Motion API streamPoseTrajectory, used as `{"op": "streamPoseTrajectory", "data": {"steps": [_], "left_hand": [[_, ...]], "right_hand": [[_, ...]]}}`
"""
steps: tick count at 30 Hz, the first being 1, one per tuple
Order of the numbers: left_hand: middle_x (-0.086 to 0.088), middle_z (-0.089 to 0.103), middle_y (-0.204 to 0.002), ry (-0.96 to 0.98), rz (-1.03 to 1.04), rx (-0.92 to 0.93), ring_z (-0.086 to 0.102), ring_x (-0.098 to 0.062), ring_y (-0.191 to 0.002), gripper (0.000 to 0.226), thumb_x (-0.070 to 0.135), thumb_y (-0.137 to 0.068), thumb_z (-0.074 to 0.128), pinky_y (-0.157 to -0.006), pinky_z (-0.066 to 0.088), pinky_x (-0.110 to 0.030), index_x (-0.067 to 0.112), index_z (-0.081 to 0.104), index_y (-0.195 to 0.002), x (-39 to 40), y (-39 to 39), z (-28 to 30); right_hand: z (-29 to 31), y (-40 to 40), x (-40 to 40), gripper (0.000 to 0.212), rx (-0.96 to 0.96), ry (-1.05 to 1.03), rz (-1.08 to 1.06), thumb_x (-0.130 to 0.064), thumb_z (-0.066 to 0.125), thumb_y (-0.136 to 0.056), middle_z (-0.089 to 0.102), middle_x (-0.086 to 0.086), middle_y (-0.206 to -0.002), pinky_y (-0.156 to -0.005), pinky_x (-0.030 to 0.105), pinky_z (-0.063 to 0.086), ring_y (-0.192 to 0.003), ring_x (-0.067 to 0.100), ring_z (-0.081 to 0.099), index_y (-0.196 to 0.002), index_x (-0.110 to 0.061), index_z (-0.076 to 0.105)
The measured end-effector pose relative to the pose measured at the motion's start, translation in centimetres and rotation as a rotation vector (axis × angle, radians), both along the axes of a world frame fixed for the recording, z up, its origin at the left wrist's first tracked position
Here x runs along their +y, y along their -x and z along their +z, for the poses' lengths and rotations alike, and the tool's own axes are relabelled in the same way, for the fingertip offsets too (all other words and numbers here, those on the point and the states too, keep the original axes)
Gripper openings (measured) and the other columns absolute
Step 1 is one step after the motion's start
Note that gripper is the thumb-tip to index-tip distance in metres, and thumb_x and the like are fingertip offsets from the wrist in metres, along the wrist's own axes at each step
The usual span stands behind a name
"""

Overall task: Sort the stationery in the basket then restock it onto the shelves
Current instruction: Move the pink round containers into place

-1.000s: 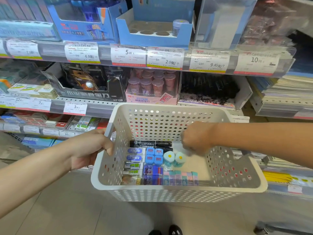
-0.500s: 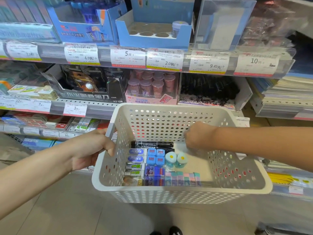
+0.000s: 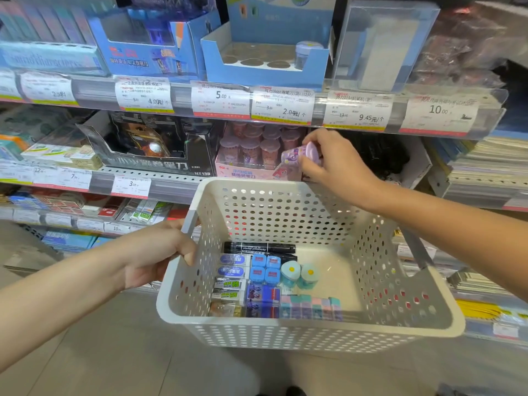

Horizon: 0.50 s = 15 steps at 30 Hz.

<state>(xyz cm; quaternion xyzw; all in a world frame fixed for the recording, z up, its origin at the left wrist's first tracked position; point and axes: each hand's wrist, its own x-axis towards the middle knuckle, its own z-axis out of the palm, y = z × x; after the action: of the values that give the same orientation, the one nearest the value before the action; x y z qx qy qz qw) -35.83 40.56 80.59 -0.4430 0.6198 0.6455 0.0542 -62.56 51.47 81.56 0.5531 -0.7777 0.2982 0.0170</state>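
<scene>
My left hand (image 3: 160, 255) grips the left rim of a white perforated basket (image 3: 400, 327) held in front of the shelves. In its bottom lie a black marker (image 3: 258, 248), blue square sharpeners (image 3: 265, 269), two teal round items (image 3: 300, 274), wrapped erasers (image 3: 231, 278) and a row of pastel erasers (image 3: 310, 307). My right hand (image 3: 331, 164) is above the basket's far rim and pinches a small pink-purple cylindrical sharpener (image 3: 300, 154), tilted on its side. It is right in front of the pink display box (image 3: 245, 170) of similar cylinders on the middle shelf.
A black display box (image 3: 148, 150) sits left of the pink one, and a dark box of pens (image 3: 380, 155) to its right. A blue display box (image 3: 265, 55) stands on the upper shelf above price tags (image 3: 281, 105). Stacked notebooks (image 3: 485, 167) fill the right side.
My right hand has come up out of the basket with the pink-purple cylinder and moved to the pink display box. The left hand and basket have stayed put.
</scene>
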Motion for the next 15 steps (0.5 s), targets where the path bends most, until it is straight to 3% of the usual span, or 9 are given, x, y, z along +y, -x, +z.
{"op": "streamPoseTrajectory", "data": {"steps": [2, 5, 7, 11, 15], "left_hand": [[-0.023, 0.063, -0.08, 0.007, 0.007, -0.008, 0.058, -0.034, -0.075, 0.066, -0.003, -0.046, 0.05, -0.074, 0.048, -0.038, 0.008, 0.063, -0.11, 0.1, -0.1, 0.0], [-0.024, 0.064, -0.085, 0.0, 0.003, -0.011, 0.059, -0.035, -0.077, 0.067, -0.003, -0.046, 0.05, -0.076, 0.049, -0.041, 0.008, 0.062, -0.111, 0.2, -0.1, 0.0], [-0.025, 0.063, -0.087, 0.0, 0.014, -0.013, 0.059, -0.035, -0.079, 0.068, -0.003, -0.046, 0.05, -0.078, 0.048, -0.042, 0.008, 0.061, -0.112, 0.2, -0.2, 0.0], [-0.028, 0.06, -0.093, -0.004, 0.044, -0.011, 0.054, -0.039, -0.085, 0.073, -0.004, -0.046, 0.051, -0.086, 0.041, -0.051, 0.012, 0.06, -0.117, 0.2, -0.4, 0.0], [-0.023, 0.063, -0.083, -0.024, 0.037, 0.025, 0.06, -0.035, -0.076, 0.063, -0.004, -0.046, 0.05, -0.076, 0.049, -0.043, 0.012, 0.065, -0.105, 0.0, -0.7, 0.3]], "right_hand": [[-0.3, 0.7, -1.4, 0.033, 0.034, -0.043, -0.054, -0.026, 0.056, -0.09, 0.059, 0.012, -0.107, -0.079, 0.032, 0.043, -0.1, 0.027, 0.055, -0.113, -0.003, 0.052], [-0.9, 1.3, -2.9, 0.027, 0.185, -0.134, -0.102, -0.022, 0.053, -0.093, 0.059, 0.02, -0.105, -0.072, 0.032, 0.037, -0.098, 0.035, 0.056, -0.108, 0.001, 0.051], [-0.7, 1.3, -3.5, 0.027, 0.235, -0.146, -0.083, -0.017, 0.051, -0.093, 0.056, 0.021, -0.111, -0.075, 0.032, 0.038, -0.102, 0.036, 0.054, -0.114, 0.001, 0.049], [-0.7, 1.8, -4.3, 0.026, 0.223, -0.189, -0.032, -0.013, 0.053, -0.092, 0.055, 0.019, -0.117, -0.085, 0.037, 0.043, -0.105, 0.035, 0.053, -0.115, -0.001, 0.052], [-0.9, 2.8, -5.2, 0.021, 0.133, -0.188, -0.059, -0.018, 0.058, -0.089, 0.063, 0.012, -0.112, -0.091, 0.038, 0.049, -0.105, 0.03, 0.059, -0.107, -0.007, 0.06]]}}
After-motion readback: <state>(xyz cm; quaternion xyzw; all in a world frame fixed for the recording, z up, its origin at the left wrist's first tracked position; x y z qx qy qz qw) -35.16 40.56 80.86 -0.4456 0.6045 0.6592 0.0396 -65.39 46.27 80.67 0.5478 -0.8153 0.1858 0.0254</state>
